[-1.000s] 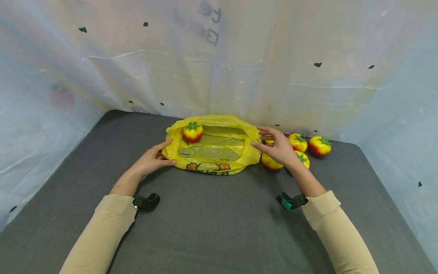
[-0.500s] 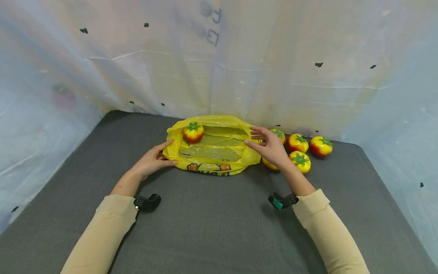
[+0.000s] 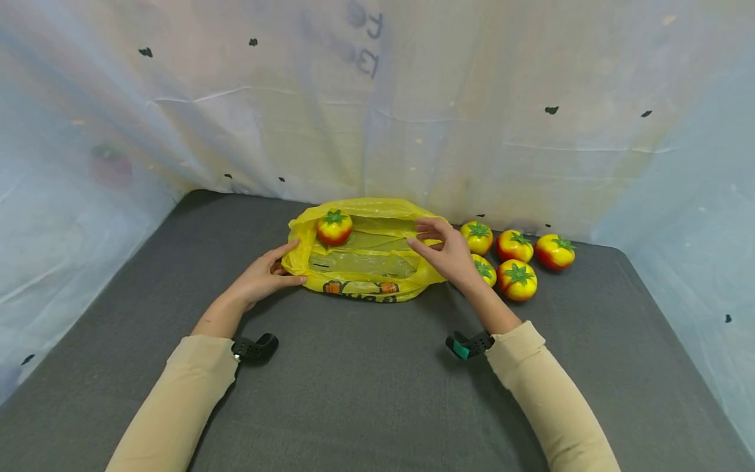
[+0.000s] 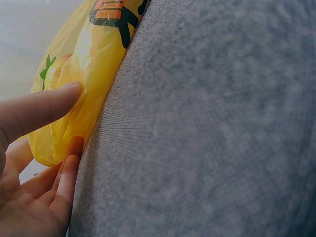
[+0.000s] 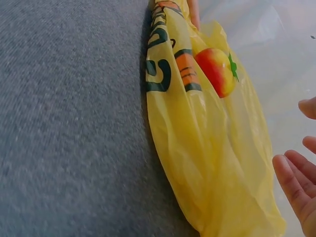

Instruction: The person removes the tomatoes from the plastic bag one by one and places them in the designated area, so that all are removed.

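A yellow plastic bag (image 3: 407, 287) with dark and orange print lies with its mouth spread wide. Inside its left end sits one red-and-yellow tomato (image 3: 334, 229) with a green leafy top. My left hand (image 3: 261, 278) holds the bag's left end, thumb (image 4: 49, 109) on the front side and fingers curled round behind and under it. My right hand (image 3: 444, 250) is over the bag's right end, fingers loosely bent and holding nothing. In the right wrist view its fingertips (image 5: 281, 165) stand beside the bag's edge.
Several more red-and-yellow tomatoes (image 3: 517, 280) are grouped right of the bag, one partly hidden by the right hand. A dark grey cloth (image 3: 366, 387) covers the table. Whitish plastic sheeting (image 3: 448, 118) hangs behind and at both sides.
My right hand has moved left from the tomatoes over the bag's right end, uncovering more of them. The left hand has stayed on the bag.
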`<action>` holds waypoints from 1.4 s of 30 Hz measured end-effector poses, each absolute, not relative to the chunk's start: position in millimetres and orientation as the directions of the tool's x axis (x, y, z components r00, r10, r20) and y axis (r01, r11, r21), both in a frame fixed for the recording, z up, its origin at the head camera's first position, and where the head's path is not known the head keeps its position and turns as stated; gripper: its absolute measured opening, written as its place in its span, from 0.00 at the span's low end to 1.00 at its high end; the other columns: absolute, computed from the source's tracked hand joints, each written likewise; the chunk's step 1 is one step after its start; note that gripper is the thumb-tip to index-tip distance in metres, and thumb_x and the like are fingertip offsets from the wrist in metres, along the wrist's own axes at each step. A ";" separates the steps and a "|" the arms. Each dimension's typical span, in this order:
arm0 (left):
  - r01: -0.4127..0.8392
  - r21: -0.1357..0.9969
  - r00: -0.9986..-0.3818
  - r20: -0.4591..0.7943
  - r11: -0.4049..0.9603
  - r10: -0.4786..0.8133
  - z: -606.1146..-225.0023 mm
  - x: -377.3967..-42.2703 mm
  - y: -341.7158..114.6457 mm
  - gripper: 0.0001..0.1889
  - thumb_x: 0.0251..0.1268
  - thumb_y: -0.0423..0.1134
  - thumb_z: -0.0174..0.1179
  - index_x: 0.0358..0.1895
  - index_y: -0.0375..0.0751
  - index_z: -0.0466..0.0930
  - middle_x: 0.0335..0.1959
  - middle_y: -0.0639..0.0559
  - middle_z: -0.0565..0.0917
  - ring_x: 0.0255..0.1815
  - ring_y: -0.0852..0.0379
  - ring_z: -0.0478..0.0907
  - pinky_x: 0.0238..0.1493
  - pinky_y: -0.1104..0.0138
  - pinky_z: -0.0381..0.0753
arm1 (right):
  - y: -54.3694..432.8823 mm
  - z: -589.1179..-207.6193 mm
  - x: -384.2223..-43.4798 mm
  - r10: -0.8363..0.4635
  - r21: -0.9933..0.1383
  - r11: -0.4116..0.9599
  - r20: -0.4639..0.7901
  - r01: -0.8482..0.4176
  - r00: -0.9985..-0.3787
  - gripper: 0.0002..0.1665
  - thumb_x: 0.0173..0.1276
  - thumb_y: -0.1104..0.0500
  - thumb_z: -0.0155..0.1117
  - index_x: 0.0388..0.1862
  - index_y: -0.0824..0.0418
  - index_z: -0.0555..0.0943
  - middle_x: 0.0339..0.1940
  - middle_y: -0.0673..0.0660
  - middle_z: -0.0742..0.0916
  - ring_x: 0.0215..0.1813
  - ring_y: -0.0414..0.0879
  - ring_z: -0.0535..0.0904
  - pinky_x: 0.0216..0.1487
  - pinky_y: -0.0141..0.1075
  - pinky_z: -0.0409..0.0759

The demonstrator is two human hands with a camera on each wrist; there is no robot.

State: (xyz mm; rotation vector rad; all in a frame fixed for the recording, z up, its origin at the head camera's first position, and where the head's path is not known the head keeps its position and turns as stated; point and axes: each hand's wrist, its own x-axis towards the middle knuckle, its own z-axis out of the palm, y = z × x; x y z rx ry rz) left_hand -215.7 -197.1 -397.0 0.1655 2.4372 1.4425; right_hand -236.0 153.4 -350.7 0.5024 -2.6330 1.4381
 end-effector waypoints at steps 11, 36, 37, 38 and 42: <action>-0.051 0.873 -0.950 -0.193 0.486 0.246 -398.8 -216.7 -197.6 0.47 0.61 0.44 0.66 0.78 0.53 0.44 0.78 0.37 0.44 0.75 0.36 0.49 0.70 0.44 0.57 | 140.3 -357.6 -243.1 -0.267 -0.807 0.478 0.243 -0.348 -0.932 0.29 0.68 0.53 0.63 0.65 0.63 0.72 0.58 0.66 0.80 0.58 0.58 0.77 0.56 0.52 0.77; -0.038 0.869 -0.952 -0.182 0.493 0.248 -398.6 -215.8 -197.5 0.47 0.62 0.44 0.65 0.78 0.53 0.44 0.77 0.37 0.44 0.76 0.35 0.48 0.70 0.44 0.57 | 109.2 -369.9 -252.7 -0.272 -0.840 0.442 0.208 -0.314 -0.939 0.28 0.68 0.53 0.64 0.63 0.63 0.74 0.57 0.65 0.81 0.57 0.55 0.78 0.57 0.49 0.77; -0.038 0.869 -0.952 -0.183 0.494 0.248 -398.7 -215.9 -197.3 0.47 0.62 0.44 0.65 0.78 0.53 0.44 0.77 0.37 0.44 0.76 0.35 0.48 0.70 0.44 0.57 | 108.3 -370.8 -253.4 -0.274 -0.840 0.442 0.208 -0.315 -0.939 0.28 0.68 0.53 0.64 0.63 0.63 0.74 0.57 0.65 0.81 0.57 0.55 0.78 0.57 0.49 0.77; -0.040 0.868 -0.951 -0.184 0.494 0.247 -398.9 -216.0 -197.2 0.47 0.62 0.45 0.65 0.78 0.53 0.44 0.77 0.37 0.44 0.75 0.35 0.48 0.70 0.44 0.57 | 107.3 -371.4 -253.7 -0.276 -0.841 0.440 0.208 -0.316 -0.938 0.28 0.68 0.53 0.63 0.64 0.63 0.74 0.57 0.65 0.81 0.57 0.55 0.78 0.57 0.49 0.77; -0.043 0.870 -0.951 -0.186 0.491 0.246 -400.0 -216.5 -197.6 0.47 0.61 0.44 0.66 0.78 0.54 0.44 0.78 0.37 0.44 0.75 0.36 0.49 0.70 0.44 0.57 | 102.4 -373.6 -255.2 -0.279 -0.848 0.430 0.201 -0.309 -0.939 0.27 0.68 0.54 0.63 0.64 0.61 0.74 0.57 0.65 0.81 0.57 0.55 0.78 0.57 0.48 0.77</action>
